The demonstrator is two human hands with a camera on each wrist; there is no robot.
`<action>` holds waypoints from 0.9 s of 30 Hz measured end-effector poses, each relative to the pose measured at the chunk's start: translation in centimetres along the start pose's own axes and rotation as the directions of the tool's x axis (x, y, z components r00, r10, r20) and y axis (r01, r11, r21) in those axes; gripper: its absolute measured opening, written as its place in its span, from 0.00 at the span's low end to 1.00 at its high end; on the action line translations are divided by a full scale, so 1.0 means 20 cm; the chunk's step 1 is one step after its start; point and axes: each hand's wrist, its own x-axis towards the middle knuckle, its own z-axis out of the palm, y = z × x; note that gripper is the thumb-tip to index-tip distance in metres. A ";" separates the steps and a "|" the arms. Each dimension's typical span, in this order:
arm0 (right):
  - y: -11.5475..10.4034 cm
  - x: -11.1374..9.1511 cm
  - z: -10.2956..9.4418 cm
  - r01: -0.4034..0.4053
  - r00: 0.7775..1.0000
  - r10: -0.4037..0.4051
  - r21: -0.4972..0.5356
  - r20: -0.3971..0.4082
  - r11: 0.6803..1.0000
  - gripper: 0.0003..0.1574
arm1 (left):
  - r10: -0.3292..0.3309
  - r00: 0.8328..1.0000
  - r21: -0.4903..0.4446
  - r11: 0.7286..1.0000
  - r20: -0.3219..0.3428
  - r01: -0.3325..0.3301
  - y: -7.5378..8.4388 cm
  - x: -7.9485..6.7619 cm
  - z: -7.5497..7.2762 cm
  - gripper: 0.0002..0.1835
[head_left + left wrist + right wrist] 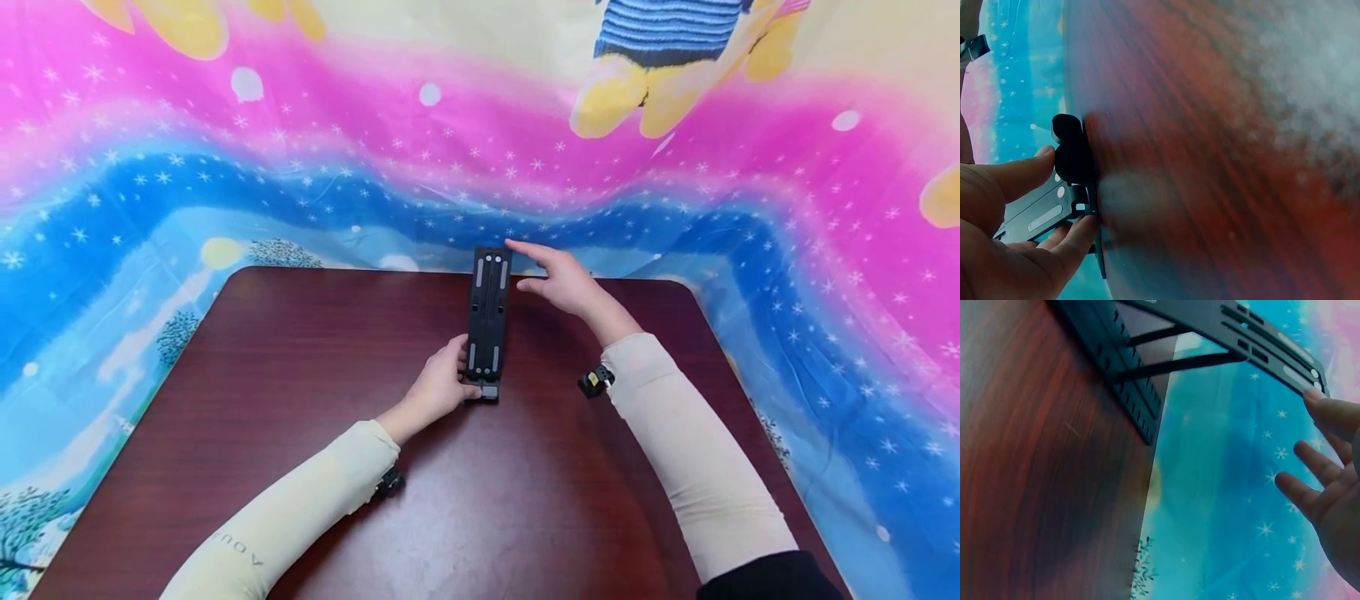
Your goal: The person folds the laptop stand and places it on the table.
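A black folding laptop stand (488, 312) stands unfolded on the table, its top plate raised at a slant with light grey pads along it. Two thin struts prop the plate above a notched base (1119, 369) in the right wrist view. At the stand's near lower end, my left hand (435, 385) holds it between thumb and fingers, close to the dark rounded front lip (1074, 153). My right hand (562, 282) is beside the raised far end, fingers extended and spread. Its thumb tip (1314, 395) is right at the plate's edge.
The dark reddish-brown wooden table (300, 350) has rounded far corners. A colourful printed cloth (420, 183) hangs behind the table and along both sides. Small black cameras are strapped at the wrists, the right one (596, 381) over a pale sleeve (697, 467).
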 end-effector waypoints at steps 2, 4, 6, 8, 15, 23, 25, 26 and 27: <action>0.01 0.00 -0.01 -0.008 1.000 0.008 -0.039 0.014 0.999 0.47 | 0.005 1.000 0.006 1.000 0.009 -0.005 0.00 0.00 0.01 0.54; 0.01 0.00 -0.01 -0.014 1.000 0.015 -0.071 0.012 0.997 0.45 | 0.014 1.000 0.015 1.000 0.023 -0.015 0.01 0.01 0.01 0.55; 0.02 -0.01 -0.02 -0.019 1.000 0.018 -0.091 -0.005 0.996 0.43 | 0.030 0.999 0.037 0.999 0.040 -0.031 0.01 0.01 0.01 0.55; 0.02 -0.01 -0.03 -0.019 0.999 0.015 -0.120 -0.032 0.993 0.41 | 0.053 0.997 0.064 0.996 0.062 -0.057 0.01 0.01 0.01 0.56; 0.06 -0.07 -0.07 0.034 0.993 -0.055 -0.181 -0.109 0.983 0.33 | 0.077 0.977 0.116 0.988 0.199 -0.102 -0.02 0.06 -0.03 0.57; 0.12 -0.12 -0.14 0.126 0.978 -0.152 -0.184 -0.139 0.975 0.25 | 0.106 0.927 0.035 0.991 0.360 -0.127 -0.06 0.14 -0.12 0.57; 0.11 -0.12 -0.17 0.121 0.986 -0.136 -0.152 -0.093 0.981 0.25 | 0.100 0.930 0.052 0.991 0.354 -0.127 -0.06 0.14 -0.13 0.54; 0.10 -0.11 -0.19 0.118 0.990 -0.127 -0.133 -0.062 0.984 0.28 | 0.083 0.938 0.067 0.991 0.337 -0.112 -0.05 0.13 -0.13 0.50; 0.09 -0.11 -0.20 0.109 0.993 -0.112 -0.114 -0.023 0.987 0.31 | 0.069 0.946 0.079 0.992 0.316 -0.099 -0.03 0.12 -0.13 0.47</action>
